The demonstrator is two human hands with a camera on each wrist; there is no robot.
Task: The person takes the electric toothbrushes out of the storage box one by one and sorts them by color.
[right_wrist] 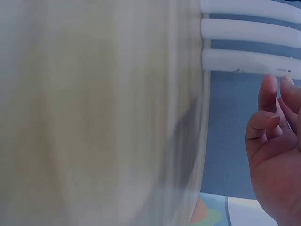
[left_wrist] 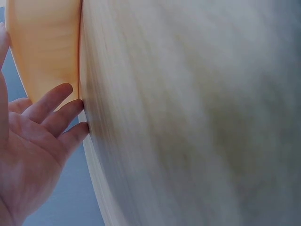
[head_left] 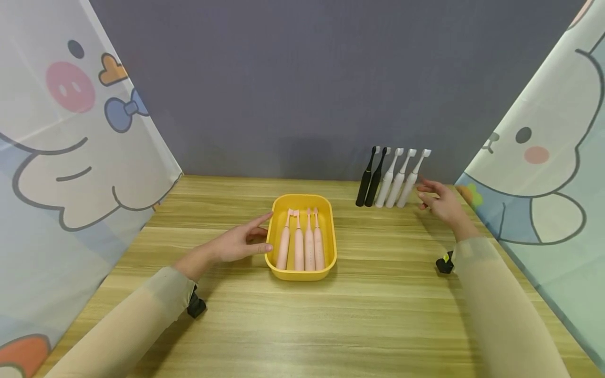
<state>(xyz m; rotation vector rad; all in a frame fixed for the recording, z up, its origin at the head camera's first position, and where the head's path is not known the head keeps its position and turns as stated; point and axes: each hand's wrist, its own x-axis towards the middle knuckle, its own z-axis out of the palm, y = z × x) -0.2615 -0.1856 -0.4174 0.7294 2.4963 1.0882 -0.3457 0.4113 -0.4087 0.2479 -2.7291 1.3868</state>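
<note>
Several pink electric toothbrushes (head_left: 299,249) lie side by side in a yellow tray (head_left: 302,275). My left hand (head_left: 242,240) is at the tray's left wall, thumb and index finger spread along the rim; in the left wrist view its fingertips come right up to the tray wall (left_wrist: 44,42). At the back right, two black electric toothbrushes (head_left: 364,188) and three white ones (head_left: 385,189) stand upright in a row. My right hand (head_left: 439,202) is just right of the rightmost white toothbrush (right_wrist: 244,63), fingers loosely bent, holding nothing, fingertips close to its handle.
The wooden table (head_left: 302,325) runs back to a grey wall panel (head_left: 283,94). Cartoon-printed sheets slope along the left side (head_left: 94,157) and right side (head_left: 543,157). A small black device (head_left: 196,305) sits at the left wrist, another (head_left: 444,263) at the right.
</note>
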